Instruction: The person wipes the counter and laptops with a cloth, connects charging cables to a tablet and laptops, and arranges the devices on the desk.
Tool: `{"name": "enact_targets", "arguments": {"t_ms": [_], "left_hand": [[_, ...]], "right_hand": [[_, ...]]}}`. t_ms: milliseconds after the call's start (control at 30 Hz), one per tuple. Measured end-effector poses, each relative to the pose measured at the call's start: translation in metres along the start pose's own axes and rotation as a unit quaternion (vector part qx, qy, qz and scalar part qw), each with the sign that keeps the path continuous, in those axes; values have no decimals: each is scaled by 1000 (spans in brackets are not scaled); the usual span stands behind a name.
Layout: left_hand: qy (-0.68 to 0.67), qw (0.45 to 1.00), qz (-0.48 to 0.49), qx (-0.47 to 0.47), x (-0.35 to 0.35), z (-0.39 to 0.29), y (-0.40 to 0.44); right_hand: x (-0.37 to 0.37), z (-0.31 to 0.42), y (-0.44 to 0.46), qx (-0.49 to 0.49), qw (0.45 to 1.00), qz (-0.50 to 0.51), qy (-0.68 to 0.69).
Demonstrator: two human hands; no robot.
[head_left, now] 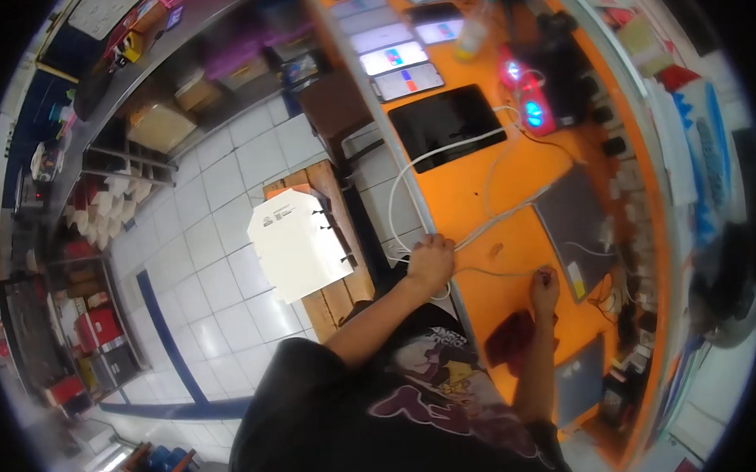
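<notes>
My left hand (432,263) is closed around a white cable (400,197) at the near edge of the orange table (494,197). The cable loops up over a black tablet (445,125) and hangs in coils below the hand. To the right, my right hand (545,289) pinches the end of a thin cable strand that runs across from my left hand. A dark red cloth (511,340) lies just beside my right forearm. A grey flat panel (576,223) lies beyond my right hand, with a cable passing over its corner.
Several phones, one a lit phone (407,81), lie at the table's far end near a plastic bottle (473,33). A red device with blue lights (535,113) stands right of the tablet. Left are a wooden bench (342,284) with a white sheet (298,244), and a brown stool (332,103).
</notes>
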State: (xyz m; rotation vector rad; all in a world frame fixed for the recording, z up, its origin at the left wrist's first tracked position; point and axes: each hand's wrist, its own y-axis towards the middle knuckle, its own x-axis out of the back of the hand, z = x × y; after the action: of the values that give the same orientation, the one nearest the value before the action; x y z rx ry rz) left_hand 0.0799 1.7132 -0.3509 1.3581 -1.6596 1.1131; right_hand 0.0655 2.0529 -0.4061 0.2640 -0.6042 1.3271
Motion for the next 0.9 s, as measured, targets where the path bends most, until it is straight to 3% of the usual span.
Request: {"name": "enact_targets", "arguments": {"t_ms": [133,233,367,433,467,533,567,600,667,700,733,767,833,867,900], "left_hand": [[35,999,17,32,-2,27,-13],[47,991,-127,-16,-1,54,-24],[-24,996,-88,-5,-1,70,-19],[-18,993,-118,-4,-5,75,-19],[-14,993,-118,-13,-7,80,-21],[35,997,-67,34,-11,84,-22],[38,997,-69,27,-5,73,-24],[63,991,-114,16,0,62,-28],[62,984,-165,1,13,32,-25],[64,984,-165,-7,19,15,-18],[21,986,-162,-11,17,-1,-5],[-25,987,-156,-18,20,-19,2],[-139,975,-156,-78,15,-52,26],[-196,962,-160,-107,7,-67,43],[-259,950,-140,-107,5,-87,62]], "right_hand": [[-2,-22,11,89,995,-27,-24],[-11,-34,19,82,996,-31,-27],[-5,9,9,-3,992,-56,-114],[-12,0,12,53,979,-76,-182],[-20,-14,15,49,979,-83,-178],[-34,-34,26,35,996,-82,7],[-24,-17,25,35,995,-89,11],[-12,-1,23,-123,961,-11,249],[-6,10,23,-266,838,64,473],[-6,14,24,-281,711,-6,644],[-11,9,32,-281,549,-73,784],[-9,10,34,-278,546,-79,786],[-6,12,44,-366,440,-136,809],[-14,-2,48,-358,440,-141,811],[-32,-27,51,-332,492,-131,794]]}}
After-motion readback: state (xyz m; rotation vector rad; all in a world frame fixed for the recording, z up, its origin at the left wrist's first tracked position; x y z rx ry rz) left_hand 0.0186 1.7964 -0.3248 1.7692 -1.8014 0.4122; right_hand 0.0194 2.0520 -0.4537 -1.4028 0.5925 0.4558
